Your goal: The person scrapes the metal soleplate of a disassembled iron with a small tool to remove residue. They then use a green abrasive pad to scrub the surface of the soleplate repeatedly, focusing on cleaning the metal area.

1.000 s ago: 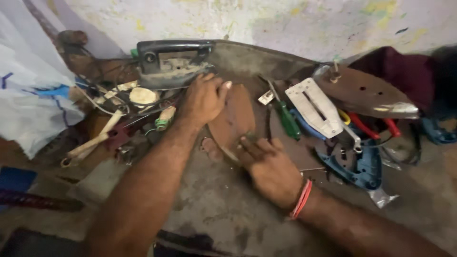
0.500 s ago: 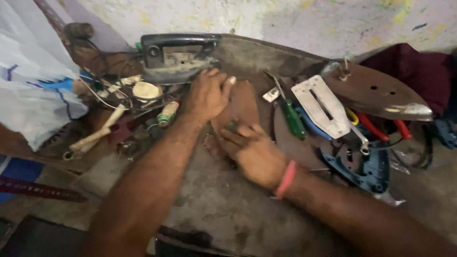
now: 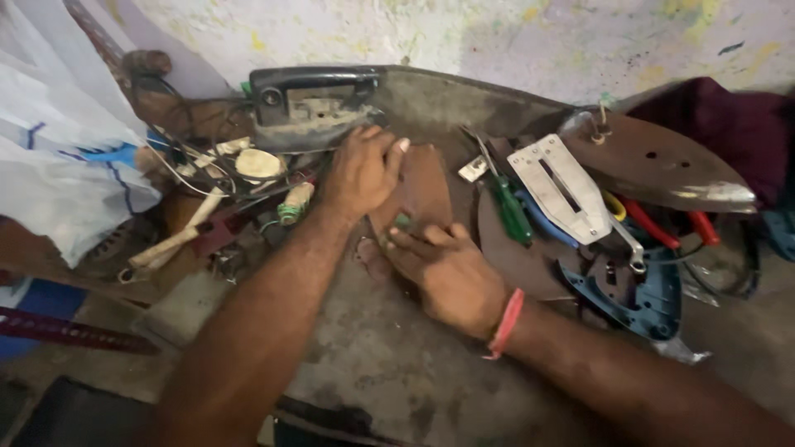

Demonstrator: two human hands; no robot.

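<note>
A brown iron-shaped plate point(image 3: 426, 192) lies flat on the grimy workbench point(image 3: 364, 356). My left hand point(image 3: 360, 172) presses down on its far left edge, fingers spread over the plate. My right hand point(image 3: 447, 273), with a pink band at the wrist, rests on the plate's near end. Its fingertips pinch a small greenish part point(image 3: 403, 221) against the plate. Whether that part is fixed to the plate I cannot tell.
A black iron housing point(image 3: 315, 106) sits at the back. A green-handled screwdriver point(image 3: 509, 207), a white slotted plate point(image 3: 559, 189), a metal soleplate point(image 3: 654, 161), red-handled pliers point(image 3: 662, 222) and a blue plastic part point(image 3: 642, 294) lie right. Wires and wooden-handled tools point(image 3: 178, 232) clutter the left beside white cloth point(image 3: 58, 157).
My right hand has slid left and forward along the brown plate, toward my left hand, and now pinches the small greenish part. The left hand has stayed on the plate's far edge.
</note>
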